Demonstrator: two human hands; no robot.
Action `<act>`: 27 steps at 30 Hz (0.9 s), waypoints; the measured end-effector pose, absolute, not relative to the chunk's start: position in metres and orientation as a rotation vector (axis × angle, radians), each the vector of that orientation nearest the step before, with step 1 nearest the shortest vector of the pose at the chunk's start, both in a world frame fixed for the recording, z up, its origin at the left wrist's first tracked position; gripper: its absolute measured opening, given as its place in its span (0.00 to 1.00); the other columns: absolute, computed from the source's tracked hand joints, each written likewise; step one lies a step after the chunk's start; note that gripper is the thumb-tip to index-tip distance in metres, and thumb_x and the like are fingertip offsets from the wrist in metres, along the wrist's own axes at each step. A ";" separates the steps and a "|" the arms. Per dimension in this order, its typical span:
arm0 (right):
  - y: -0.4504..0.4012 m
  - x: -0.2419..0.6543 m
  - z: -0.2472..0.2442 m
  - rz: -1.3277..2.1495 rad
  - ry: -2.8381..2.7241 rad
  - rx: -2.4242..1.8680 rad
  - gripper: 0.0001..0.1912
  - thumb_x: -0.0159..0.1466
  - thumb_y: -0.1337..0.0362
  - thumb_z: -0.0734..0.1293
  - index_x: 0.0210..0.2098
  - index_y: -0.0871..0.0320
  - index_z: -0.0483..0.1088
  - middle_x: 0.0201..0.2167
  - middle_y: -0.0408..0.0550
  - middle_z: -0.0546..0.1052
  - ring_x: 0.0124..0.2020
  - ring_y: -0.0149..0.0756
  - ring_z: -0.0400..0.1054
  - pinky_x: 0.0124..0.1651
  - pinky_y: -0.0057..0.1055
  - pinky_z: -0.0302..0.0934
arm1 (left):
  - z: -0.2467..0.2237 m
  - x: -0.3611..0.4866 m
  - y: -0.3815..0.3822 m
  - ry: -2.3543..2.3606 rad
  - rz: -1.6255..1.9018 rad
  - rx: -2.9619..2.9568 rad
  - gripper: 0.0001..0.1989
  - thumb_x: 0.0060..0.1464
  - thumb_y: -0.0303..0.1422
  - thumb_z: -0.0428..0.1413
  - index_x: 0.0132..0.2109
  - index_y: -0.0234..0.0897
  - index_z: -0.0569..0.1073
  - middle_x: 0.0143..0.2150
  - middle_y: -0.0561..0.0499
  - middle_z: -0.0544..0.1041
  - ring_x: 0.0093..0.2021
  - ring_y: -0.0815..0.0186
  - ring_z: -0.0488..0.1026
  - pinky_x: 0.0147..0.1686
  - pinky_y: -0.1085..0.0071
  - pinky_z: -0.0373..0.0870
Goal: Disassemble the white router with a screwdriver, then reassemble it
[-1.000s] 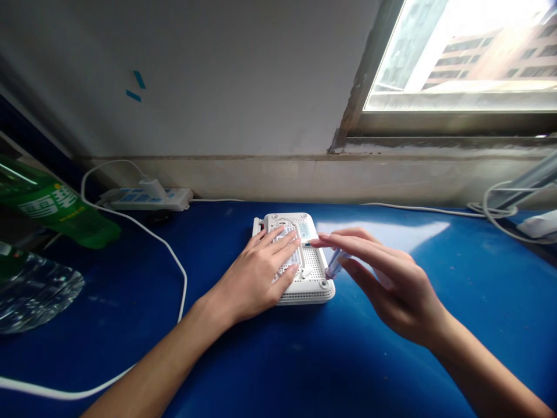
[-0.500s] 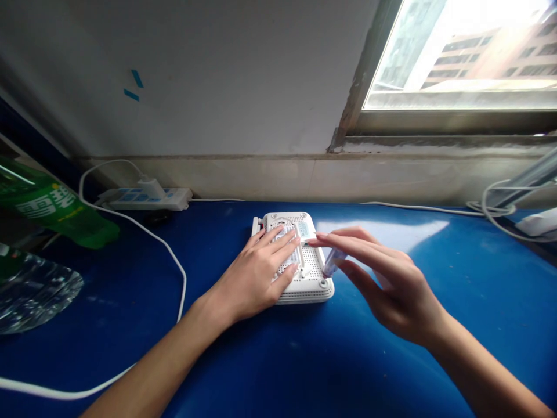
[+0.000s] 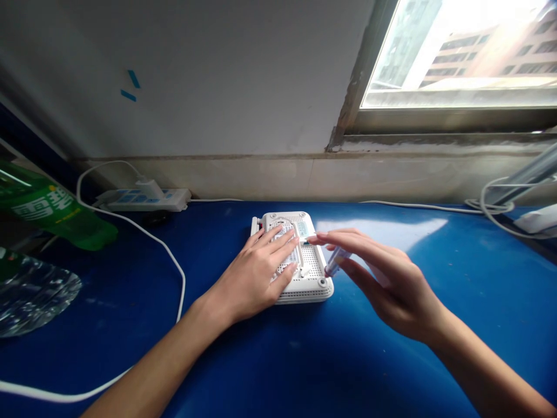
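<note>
A white router-like box (image 3: 311, 285) with a perforated casing, round corner feet and printed labels lies on the blue table. My left hand (image 3: 259, 273) rests flat on its left part, fingers spread, covering much of one label. My right hand (image 3: 391, 278) is at the box's right edge, with its fingertips close to the top surface. Between its thumb and fingers is a small translucent, purplish tube-like piece (image 3: 337, 260), tilted, its lower end by the box's right side. The fingers hide part of this piece.
A green-labelled bottle (image 3: 56, 209) and a clear plastic bottle (image 3: 35, 293) lie at the left. A white cable (image 3: 180, 267) runs from the power strip (image 3: 169, 200) across the left side. Another coiled cable (image 3: 489, 203) sits at the back right, below the window.
The view has shifted very slightly. The tube-like piece in my right hand has changed its tilt a little; my left hand stays on the box.
</note>
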State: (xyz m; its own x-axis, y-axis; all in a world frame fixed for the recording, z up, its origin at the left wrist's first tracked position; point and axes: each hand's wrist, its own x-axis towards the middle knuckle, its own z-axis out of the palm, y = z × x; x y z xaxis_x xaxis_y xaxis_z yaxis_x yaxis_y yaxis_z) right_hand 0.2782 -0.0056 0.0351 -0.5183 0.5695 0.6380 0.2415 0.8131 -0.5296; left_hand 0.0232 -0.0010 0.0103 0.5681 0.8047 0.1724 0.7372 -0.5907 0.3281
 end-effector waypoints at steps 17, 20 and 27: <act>-0.011 0.277 0.034 0.501 -2.147 -0.606 0.28 0.75 0.75 0.64 0.72 0.52 0.67 0.59 0.55 0.81 0.58 0.42 0.78 0.56 0.38 0.75 | 0.011 0.024 -0.002 1.289 0.439 2.579 0.27 0.76 0.38 0.48 0.75 0.33 0.67 0.78 0.44 0.64 0.81 0.49 0.54 0.79 0.41 0.52; -0.009 0.277 0.033 0.452 -2.093 -0.651 0.27 0.73 0.76 0.68 0.68 0.49 0.71 0.51 0.51 0.85 0.48 0.40 0.82 0.50 0.37 0.77 | 0.012 0.024 -0.002 1.294 0.429 2.568 0.28 0.76 0.39 0.48 0.76 0.35 0.66 0.79 0.45 0.62 0.81 0.50 0.54 0.79 0.42 0.52; -0.007 0.275 0.030 0.297 -1.988 -0.692 0.16 0.67 0.69 0.78 0.54 0.52 0.80 0.38 0.48 0.81 0.32 0.37 0.75 0.34 0.35 0.71 | 0.012 0.024 -0.002 1.290 0.448 2.562 0.28 0.76 0.39 0.49 0.76 0.36 0.66 0.79 0.45 0.62 0.81 0.50 0.53 0.79 0.43 0.52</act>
